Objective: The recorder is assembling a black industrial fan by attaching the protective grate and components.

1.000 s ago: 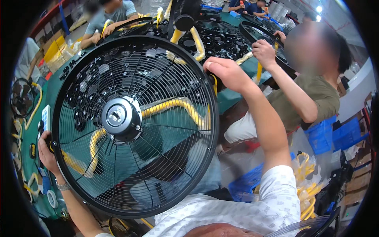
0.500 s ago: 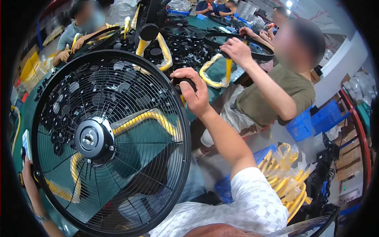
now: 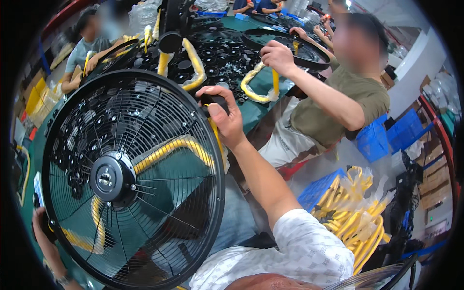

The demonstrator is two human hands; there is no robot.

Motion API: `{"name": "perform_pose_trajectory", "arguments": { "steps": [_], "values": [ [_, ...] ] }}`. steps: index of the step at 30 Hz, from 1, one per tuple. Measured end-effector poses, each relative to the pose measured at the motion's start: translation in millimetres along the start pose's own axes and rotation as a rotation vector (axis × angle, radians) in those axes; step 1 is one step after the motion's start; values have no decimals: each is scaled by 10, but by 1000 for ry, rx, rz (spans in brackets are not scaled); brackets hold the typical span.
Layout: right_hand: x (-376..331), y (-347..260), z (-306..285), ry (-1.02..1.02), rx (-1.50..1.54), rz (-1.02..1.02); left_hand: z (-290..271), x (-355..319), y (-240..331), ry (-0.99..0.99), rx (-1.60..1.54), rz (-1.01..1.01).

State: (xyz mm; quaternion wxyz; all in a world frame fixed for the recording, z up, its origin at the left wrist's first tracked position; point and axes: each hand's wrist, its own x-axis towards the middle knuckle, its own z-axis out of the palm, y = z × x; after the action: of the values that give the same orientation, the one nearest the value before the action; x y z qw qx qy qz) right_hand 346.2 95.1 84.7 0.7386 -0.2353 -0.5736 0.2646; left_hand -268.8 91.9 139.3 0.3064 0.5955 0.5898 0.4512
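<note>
A large round fan [image 3: 159,193] with a black wire grille stands upright before me, its black motor [image 3: 112,179] at the centre with bolts projecting around it. A yellow tubular stand [image 3: 166,146], partly in clear wrap, shows through the wires. At the fan's right rim, my right hand [image 3: 226,116] is closed round a black knob [image 3: 216,101]. On the opposite rim my left hand [image 3: 41,227] is wrapped about another black knob [image 3: 48,225]; its fingers are partly hidden. No blade shows inside the grille.
Many black round parts [image 3: 217,65] cover the green table [image 3: 256,113]. A co-worker [image 3: 333,92] at the right handles another fan ring [image 3: 290,46]; another person [image 3: 92,48] works at the far left. Wrapped yellow stands [image 3: 348,217] are piled by a blue crate [image 3: 316,188].
The fan's right rim and my right hand have shifted slightly left and down in view, and the fan looks turned a little. Both hands stay on the knobs.
</note>
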Motion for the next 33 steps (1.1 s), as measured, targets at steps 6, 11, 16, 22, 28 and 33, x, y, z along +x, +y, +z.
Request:
{"name": "perform_pose_trajectory", "arguments": {
  "steps": [6,11,16,22,28,33],
  "values": [
    [-9,43,-8,-35,12,-31,-228,222,-457,96,221,63],
    [-22,56,-11,-21,54,-17,-1,36,-686,331,756,875],
    [-27,55,-13,-23,54,-18,280,-81,-364,335,128,426],
    [-16,28,-17,-48,2,-36,179,-89,254,101,-128,-99],
    [-18,96,-6,-52,44,-37,-18,71,-208,182,224,85],
    [-41,84,-62,-30,-224,-29,186,82,-533,384,695,960]
  ]
}}
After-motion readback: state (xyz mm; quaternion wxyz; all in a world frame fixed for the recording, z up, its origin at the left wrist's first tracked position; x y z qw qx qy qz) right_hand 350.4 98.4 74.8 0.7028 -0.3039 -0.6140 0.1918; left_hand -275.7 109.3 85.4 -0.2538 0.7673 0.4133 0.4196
